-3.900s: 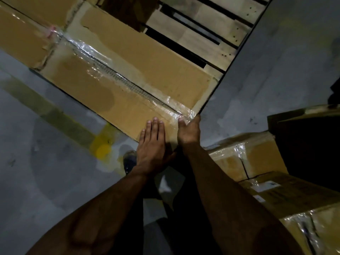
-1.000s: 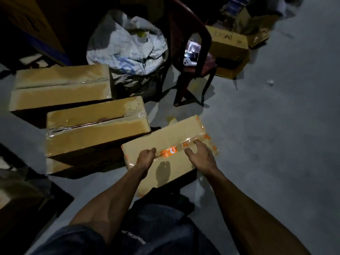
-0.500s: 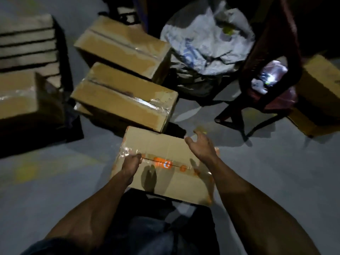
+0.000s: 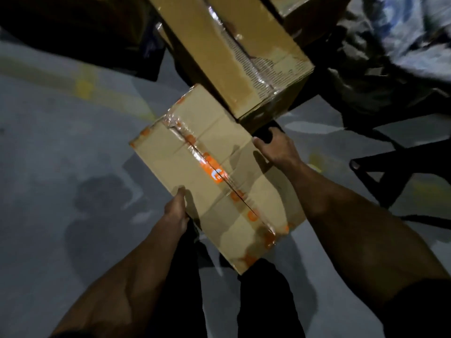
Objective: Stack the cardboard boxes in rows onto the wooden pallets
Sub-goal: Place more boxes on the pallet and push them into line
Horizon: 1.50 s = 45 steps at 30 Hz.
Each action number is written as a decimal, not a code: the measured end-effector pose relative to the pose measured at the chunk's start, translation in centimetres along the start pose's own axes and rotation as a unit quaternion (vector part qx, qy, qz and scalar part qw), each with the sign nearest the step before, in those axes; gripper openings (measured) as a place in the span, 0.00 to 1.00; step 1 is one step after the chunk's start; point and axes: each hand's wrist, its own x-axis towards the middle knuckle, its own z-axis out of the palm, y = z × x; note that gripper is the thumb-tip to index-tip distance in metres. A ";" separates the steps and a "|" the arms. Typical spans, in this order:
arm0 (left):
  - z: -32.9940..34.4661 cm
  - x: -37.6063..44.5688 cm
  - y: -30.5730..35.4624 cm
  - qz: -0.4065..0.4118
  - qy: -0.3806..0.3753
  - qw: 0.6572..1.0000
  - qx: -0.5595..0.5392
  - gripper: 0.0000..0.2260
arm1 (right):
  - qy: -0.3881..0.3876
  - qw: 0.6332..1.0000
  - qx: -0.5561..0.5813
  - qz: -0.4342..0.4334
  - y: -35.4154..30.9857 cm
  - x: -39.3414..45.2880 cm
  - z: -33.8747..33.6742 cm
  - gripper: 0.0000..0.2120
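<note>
Orange-taped box (image 4: 214, 176) sat low over the concrete floor (image 4: 61, 167), its far corner touching a larger taped box (image 4: 234, 52). Left hand (image 4: 175, 211) and right hand (image 4: 275, 147) each curled closed on opposite long edges. Risk: edge-only grips could slip in carrying; no pallet in view.

Matt brown cardboard box (image 4: 214, 176) sealed with glossy orange-printed tape (image 4: 218, 176); floor (image 4: 61, 167) matt grey concrete.

The larger box (image 4: 234, 52) runs off the top edge; the white sack (image 4: 410, 28) is blurred.
</note>
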 end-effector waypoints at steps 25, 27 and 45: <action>-10.9 -1.7 1.8 0.048 -0.034 0.981 -0.184 0.37 | -0.013 0.998 -0.062 -0.028 -8.6 -7.1 5.5 0.39; -13.6 -2.3 4.4 0.059 -0.009 0.984 -0.167 0.45 | -0.002 0.999 -0.043 -0.030 -11.9 -8.8 5.3 0.38; -34.0 -8.2 29.6 0.254 0.066 0.948 -0.181 0.32 | 0.100 0.981 0.056 -0.159 -44.2 -16.2 8.9 0.38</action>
